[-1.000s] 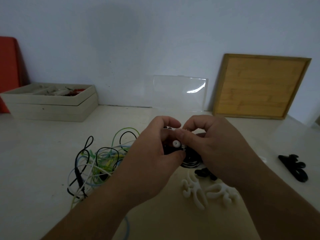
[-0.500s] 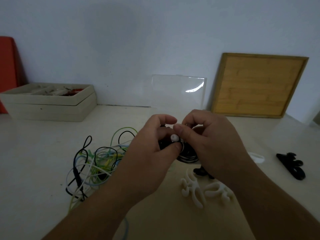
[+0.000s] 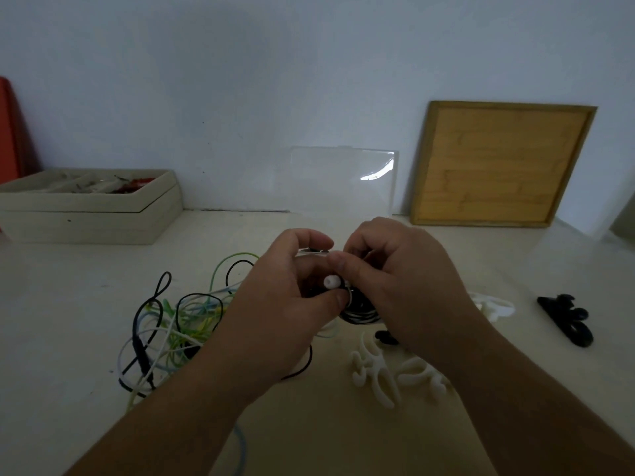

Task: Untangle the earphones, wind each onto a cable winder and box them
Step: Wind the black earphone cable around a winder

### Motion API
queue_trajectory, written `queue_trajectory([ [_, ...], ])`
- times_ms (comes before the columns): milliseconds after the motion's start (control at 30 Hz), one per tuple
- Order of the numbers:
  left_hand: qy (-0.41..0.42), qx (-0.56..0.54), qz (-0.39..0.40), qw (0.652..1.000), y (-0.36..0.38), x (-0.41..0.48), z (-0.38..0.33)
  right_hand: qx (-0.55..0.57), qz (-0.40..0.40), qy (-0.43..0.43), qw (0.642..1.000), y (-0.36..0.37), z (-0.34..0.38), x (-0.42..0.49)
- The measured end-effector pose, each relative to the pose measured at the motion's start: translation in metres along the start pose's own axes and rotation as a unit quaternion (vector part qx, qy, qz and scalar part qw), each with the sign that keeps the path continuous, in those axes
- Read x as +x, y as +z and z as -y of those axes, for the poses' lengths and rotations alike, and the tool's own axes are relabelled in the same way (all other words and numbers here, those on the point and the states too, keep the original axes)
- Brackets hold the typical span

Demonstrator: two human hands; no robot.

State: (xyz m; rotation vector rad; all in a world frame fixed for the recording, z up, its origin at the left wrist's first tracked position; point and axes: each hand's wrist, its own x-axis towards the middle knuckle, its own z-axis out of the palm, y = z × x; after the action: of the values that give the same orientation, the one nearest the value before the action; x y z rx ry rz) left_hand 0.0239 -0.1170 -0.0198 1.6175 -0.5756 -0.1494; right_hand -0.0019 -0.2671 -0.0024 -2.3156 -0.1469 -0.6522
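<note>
**Two hands closed on one wound earphone, clear case dead ahead**

Both hands meet above the middle of the worktop (image 3: pixel 68 304), lifted off its surface. The left hand (image 3: pixel 295 304) has its fingers curled and its thumb pressed against the wound earphone (image 3: pixel 360 313), a black-and-white coil showing just below the point where the two thumbs meet. The right hand (image 3: pixel 402 286) comes in from the other side. Its fingers curl over the top of the coil, and its thumb and forefinger pinch right beside the white ear tip (image 3: pixel 332 282). That tip pokes out toward the camera between the two thumbs. The hands hide whether a winder sits inside the coil.

I judge the winding of this earphone to be nearly finished, with the ear tip as the loose end left to tuck in. The tip touches the right thumb and sits just above the left thumb. The right hand is therefore placed to seat it while the left steadies the coil.

The clear case (image 3: pixel 343 180) leans at the wall straight beyond the hands, about equally near to each. The tangle of earphones (image 3: pixel 178 324) lies on the worktop to the left, nearer the left hand. White winders (image 3: pixel 374 372) lie just beside the right forearm, and a black winder (image 3: pixel 567 321) lies well apart to the right.
</note>
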Motion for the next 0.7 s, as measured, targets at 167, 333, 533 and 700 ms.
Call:
queue_trajectory([
  [167, -0.007, -0.024, 0.006, 1.0, 0.0, 0.0, -0.001, 0.003, -0.003, 0.0, 1.0, -0.001, 0.0, 0.0],
  [333, -0.011, -0.023, -0.017, 1.0, 0.003, 0.0, 0.001, -0.017, 0.001, -0.008, 1.0, 0.001, 0.0, 0.0],
  [533, 0.004, 0.022, -0.04, 0.999, 0.009, -0.002, 0.004, -0.055, -0.003, -0.008, 0.998, 0.005, 0.001, 0.0],
  [700, 0.011, 0.029, -0.049, 0.998, 0.013, -0.002, 0.005, -0.06, -0.009, 0.015, 0.998, 0.005, 0.006, -0.002],
])
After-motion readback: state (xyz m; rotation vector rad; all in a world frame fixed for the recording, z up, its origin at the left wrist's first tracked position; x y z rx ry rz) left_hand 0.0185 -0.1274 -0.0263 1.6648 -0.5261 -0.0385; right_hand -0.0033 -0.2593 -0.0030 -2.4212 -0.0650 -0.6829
